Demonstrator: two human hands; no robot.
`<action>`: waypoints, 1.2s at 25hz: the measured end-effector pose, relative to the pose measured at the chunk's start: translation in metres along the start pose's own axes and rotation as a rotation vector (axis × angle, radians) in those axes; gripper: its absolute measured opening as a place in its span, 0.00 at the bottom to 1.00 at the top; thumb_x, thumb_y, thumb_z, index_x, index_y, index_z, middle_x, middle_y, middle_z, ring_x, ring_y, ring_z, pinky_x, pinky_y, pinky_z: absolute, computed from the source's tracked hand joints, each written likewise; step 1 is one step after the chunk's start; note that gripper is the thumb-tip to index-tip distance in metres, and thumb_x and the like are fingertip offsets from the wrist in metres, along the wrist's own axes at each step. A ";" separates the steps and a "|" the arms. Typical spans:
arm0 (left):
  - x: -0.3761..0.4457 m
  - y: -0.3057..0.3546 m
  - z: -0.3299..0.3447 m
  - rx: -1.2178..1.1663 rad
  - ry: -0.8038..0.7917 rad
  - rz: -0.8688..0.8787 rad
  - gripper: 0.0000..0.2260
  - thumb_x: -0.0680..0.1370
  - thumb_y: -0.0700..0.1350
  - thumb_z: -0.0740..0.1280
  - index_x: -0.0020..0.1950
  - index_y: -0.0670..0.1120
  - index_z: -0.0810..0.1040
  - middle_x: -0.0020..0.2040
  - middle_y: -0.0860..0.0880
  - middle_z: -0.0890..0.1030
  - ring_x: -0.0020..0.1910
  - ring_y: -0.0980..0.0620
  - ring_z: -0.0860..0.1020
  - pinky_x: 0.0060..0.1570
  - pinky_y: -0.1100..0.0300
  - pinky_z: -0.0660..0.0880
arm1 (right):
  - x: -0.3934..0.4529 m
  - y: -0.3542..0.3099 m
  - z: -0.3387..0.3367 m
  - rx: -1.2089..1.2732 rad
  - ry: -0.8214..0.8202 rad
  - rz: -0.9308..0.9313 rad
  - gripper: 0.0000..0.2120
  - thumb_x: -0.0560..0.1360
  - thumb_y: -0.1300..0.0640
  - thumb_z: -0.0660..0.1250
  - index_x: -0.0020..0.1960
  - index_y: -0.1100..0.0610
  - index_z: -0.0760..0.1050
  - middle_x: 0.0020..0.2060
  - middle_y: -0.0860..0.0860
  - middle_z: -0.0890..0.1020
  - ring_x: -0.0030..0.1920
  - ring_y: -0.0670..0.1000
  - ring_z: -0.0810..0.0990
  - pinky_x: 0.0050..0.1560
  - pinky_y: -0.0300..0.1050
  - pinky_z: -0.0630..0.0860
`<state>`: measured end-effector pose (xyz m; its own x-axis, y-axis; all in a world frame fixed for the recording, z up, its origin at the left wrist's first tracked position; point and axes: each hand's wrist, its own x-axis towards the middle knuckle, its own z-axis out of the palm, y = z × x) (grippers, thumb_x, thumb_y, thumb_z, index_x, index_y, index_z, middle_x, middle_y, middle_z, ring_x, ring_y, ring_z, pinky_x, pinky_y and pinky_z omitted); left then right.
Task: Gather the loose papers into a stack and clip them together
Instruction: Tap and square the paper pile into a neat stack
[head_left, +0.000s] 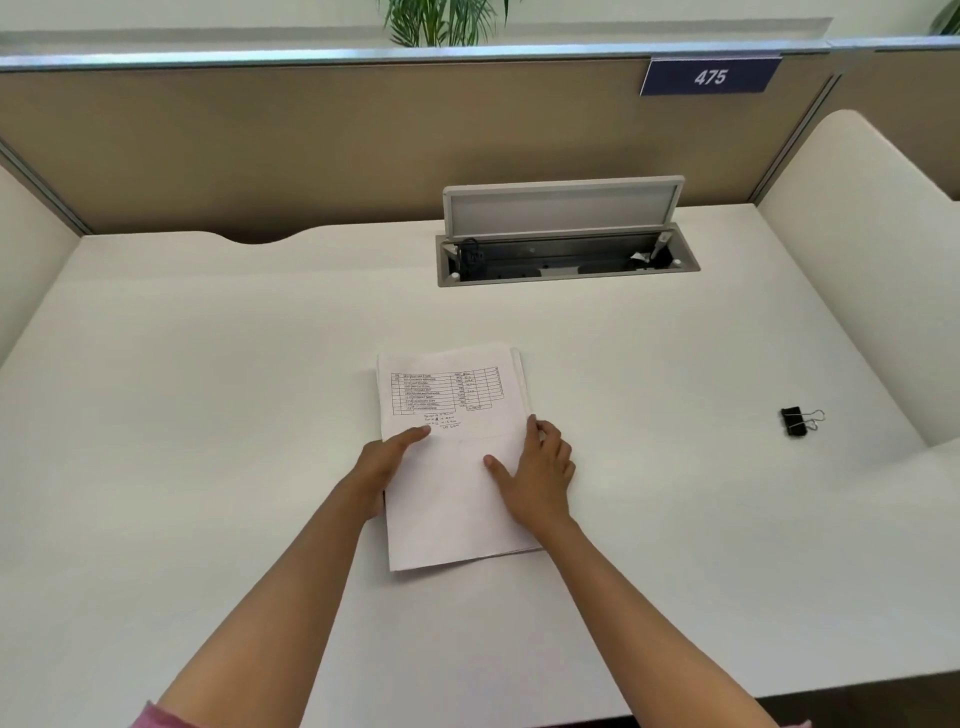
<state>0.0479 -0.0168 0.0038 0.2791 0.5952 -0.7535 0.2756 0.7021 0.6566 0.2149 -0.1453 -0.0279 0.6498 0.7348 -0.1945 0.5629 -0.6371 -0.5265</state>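
A stack of white papers (452, 499) lies in the middle of the white desk (208, 395), its top sheet printed with a small table and handwriting. The sheets sit slightly offset along the right and bottom edges. My left hand (382, 465) grips the stack's left edge, thumb on top and fingers tucked under. My right hand (537, 475) holds the right edge, thumb lying on the top sheet, fingers curled round the side. A black binder clip (797, 420) with silver handles lies apart, far to the right on the desk.
An open cable box (566, 257) with a raised lid is set into the desk behind the papers. A tan partition (311, 140) with a blue "475" sign (710, 77) closes the back. White side panels (857, 249) flank the desk.
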 end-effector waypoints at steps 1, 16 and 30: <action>0.000 0.000 0.001 -0.010 0.011 0.004 0.18 0.72 0.50 0.77 0.59 0.46 0.82 0.53 0.46 0.87 0.50 0.45 0.86 0.44 0.55 0.81 | 0.000 0.002 0.001 -0.011 -0.005 -0.015 0.42 0.75 0.37 0.65 0.79 0.56 0.53 0.73 0.52 0.59 0.71 0.56 0.60 0.69 0.52 0.61; -0.020 0.013 0.009 -0.028 -0.286 0.246 0.22 0.72 0.41 0.77 0.65 0.41 0.80 0.60 0.43 0.85 0.59 0.42 0.83 0.61 0.45 0.79 | 0.028 0.001 -0.066 1.037 -0.322 0.203 0.25 0.63 0.54 0.83 0.58 0.57 0.82 0.52 0.52 0.87 0.52 0.53 0.86 0.58 0.54 0.81; -0.049 0.078 0.036 0.024 -0.029 0.694 0.16 0.69 0.38 0.80 0.55 0.47 0.85 0.51 0.49 0.88 0.51 0.49 0.86 0.51 0.54 0.83 | 0.047 -0.049 -0.130 0.996 0.037 -0.193 0.16 0.65 0.61 0.81 0.50 0.53 0.84 0.46 0.47 0.87 0.46 0.50 0.86 0.45 0.47 0.84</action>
<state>0.0890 -0.0051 0.0927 0.4225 0.8924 -0.1584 0.0447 0.1540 0.9871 0.2843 -0.1103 0.0965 0.6180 0.7860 -0.0164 -0.0111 -0.0122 -0.9999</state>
